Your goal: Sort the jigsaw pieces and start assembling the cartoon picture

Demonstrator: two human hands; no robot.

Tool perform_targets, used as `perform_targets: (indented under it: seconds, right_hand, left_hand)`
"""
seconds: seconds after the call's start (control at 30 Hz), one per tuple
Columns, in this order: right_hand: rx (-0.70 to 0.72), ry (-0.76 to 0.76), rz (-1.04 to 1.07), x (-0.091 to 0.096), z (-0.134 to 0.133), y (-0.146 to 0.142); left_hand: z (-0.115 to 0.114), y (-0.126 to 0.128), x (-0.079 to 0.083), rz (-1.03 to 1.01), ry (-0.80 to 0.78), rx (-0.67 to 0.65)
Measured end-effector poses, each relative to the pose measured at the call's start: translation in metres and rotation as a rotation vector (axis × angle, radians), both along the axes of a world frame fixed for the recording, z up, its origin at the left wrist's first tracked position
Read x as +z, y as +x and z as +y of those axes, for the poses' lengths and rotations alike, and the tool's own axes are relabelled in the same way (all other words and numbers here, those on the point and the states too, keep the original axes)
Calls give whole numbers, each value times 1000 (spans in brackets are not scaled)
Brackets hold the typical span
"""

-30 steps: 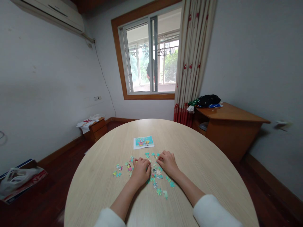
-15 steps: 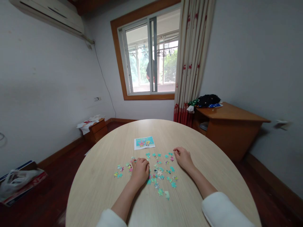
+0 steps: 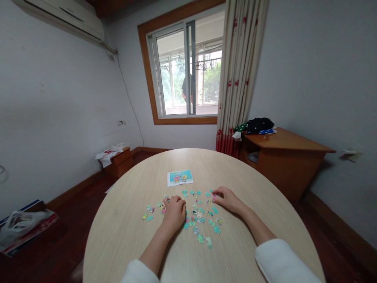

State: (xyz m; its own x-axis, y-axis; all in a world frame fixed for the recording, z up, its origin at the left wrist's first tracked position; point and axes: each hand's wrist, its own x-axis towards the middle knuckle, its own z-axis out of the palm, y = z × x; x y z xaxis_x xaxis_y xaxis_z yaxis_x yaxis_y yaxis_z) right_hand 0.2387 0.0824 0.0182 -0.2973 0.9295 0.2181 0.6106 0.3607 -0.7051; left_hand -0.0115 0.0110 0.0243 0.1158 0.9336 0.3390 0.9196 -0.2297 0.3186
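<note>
Small jigsaw puzzle pieces (image 3: 200, 239), mostly turquoise with pink and yellow bits, lie loose on the round wooden table (image 3: 123, 239). My left hand (image 3: 175, 213) rests among them, knuckles up and fingers curled downward; whatever is under the fingertips is hidden. To the right, my right hand (image 3: 227, 199) has its thumb and fingers closing around a pink piece (image 3: 214, 197) at the edge of the scatter. Beyond the pieces lies a picture card (image 3: 180, 178) showing a pink and a yellow cartoon figure on turquoise.
A wooden desk (image 3: 294, 145) with dark cloth (image 3: 259, 125) on it stands at the right. Against the left wall is a small cabinet (image 3: 120, 159) bearing papers. A box (image 3: 44, 222) with a plastic bag sits on the floor. Ahead are a window (image 3: 173, 70) and a curtain (image 3: 240, 70).
My right hand has shifted slightly left and nearer to me, onto the pink piece. My left hand stays nearly where it was.
</note>
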Motion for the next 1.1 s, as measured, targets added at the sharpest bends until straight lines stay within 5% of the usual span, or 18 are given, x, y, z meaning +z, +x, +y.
perform_targets:
  seconds: [0.3,0.47,0.57,0.8,1.0,1.1]
  right_hand:
    - [-38,-9,22,3,1,0]
    - [-339,125,-91,6,6,9]
    - [-419,68,-221,5,8,15]
    - [-400,48,-260,6,6,19]
    - [-84,130,-236,13,-2,8]
    - [-55,87,-271,11,-3,3]
  left_hand:
    - [1,-1,-1,-4,6,4]
    - [0,0,0,-7,3,3]
    - [-1,0,1,-9,8,6]
    - [-1,0,3,-31,16,13]
    - [-1,-1,3,-52,29,11]
    - [-1,0,5,-62,41,10]
